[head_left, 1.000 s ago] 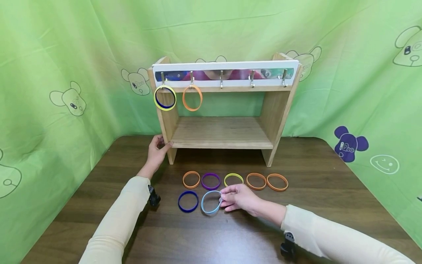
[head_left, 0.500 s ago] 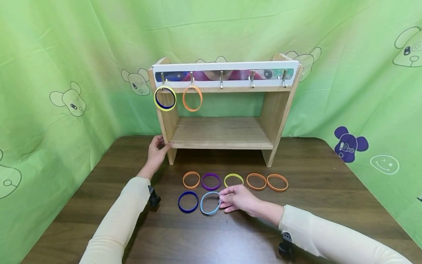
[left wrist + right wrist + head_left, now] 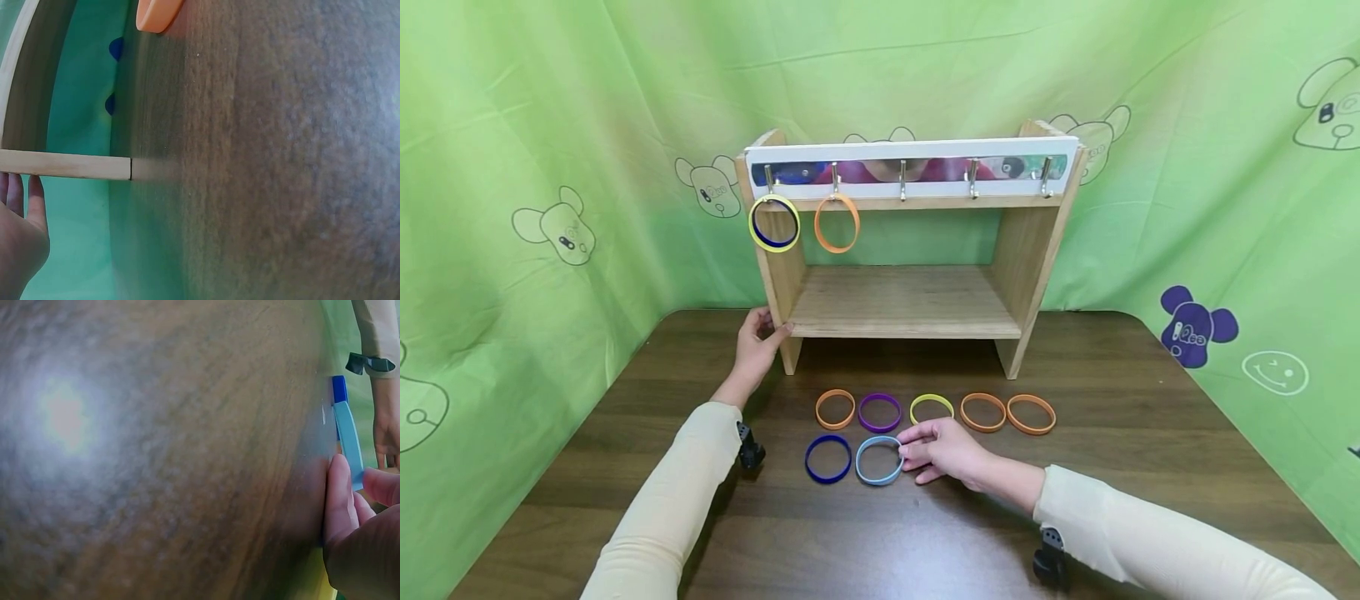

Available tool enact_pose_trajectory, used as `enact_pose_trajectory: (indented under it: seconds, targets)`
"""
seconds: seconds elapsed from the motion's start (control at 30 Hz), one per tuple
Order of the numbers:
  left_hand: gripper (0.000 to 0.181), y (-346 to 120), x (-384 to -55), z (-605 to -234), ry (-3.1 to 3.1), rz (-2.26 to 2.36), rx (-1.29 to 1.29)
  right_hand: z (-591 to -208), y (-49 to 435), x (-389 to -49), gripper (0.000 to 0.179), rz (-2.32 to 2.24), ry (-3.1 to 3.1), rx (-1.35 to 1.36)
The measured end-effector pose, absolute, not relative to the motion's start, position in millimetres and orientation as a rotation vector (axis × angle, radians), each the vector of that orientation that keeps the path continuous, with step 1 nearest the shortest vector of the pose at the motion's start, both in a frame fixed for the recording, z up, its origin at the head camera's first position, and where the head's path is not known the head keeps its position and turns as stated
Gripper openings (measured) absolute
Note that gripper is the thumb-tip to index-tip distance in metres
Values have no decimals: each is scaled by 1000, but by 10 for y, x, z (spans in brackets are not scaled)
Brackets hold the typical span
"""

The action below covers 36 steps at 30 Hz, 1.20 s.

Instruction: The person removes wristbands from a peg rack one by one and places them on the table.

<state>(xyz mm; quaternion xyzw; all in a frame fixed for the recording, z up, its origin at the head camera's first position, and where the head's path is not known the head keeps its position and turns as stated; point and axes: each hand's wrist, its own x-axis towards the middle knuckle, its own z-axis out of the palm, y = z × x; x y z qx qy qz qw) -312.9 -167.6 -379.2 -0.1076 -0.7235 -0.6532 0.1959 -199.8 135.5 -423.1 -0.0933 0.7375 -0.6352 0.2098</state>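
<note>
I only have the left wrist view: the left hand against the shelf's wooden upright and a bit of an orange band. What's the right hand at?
Observer: The right hand has a light-blue wristband between thumb and fingers.
Operator: What lies next to that one, on its left?
Observer: A dark-blue wristband, flat on the table.
Operator: Anything hanging?
Observer: Yes, an orange wristband hangs from the second hook from the left.
</note>
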Motion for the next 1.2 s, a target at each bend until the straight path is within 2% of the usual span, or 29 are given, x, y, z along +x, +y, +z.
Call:
enact_pose_trajectory:
  seconds: [0.97,1.2]
  targets:
    - [37,-1676,-3123,-3770,-2039,-1827,-292,-4208,1382,-2011,22,-1725,2141,-306]
    - [37,-1673,-3123,-3771,-2048,-1818,-290,-4102,1377,-2068,26,-1772,2144,-306]
